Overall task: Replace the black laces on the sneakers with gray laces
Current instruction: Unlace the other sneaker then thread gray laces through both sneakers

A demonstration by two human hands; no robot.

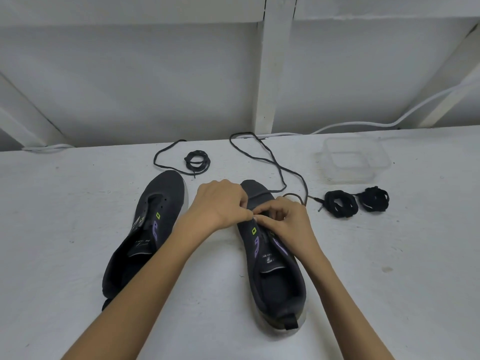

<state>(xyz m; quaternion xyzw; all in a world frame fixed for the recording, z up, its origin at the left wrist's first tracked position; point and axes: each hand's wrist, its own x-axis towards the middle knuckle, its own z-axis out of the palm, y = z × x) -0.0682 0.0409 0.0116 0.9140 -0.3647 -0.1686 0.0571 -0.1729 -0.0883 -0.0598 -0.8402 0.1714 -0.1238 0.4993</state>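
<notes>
Two dark grey sneakers lie on the white table, toes away from me. The left sneaker [145,229] has no lace in its eyelets. Both my hands work at the front eyelets of the right sneaker [279,276]. My left hand [220,201] and my right hand [283,216] have their fingers curled, pinching a grey lace [270,158] whose long loose part snakes back over the table. A second grey lace [193,162] lies partly coiled behind the left sneaker. Two bundled black laces [340,206] [375,200] rest to the right.
A clear plastic container [354,162] stands at the back right of the table. A white cable [363,124] runs along the table's far edge below a white wall with beams.
</notes>
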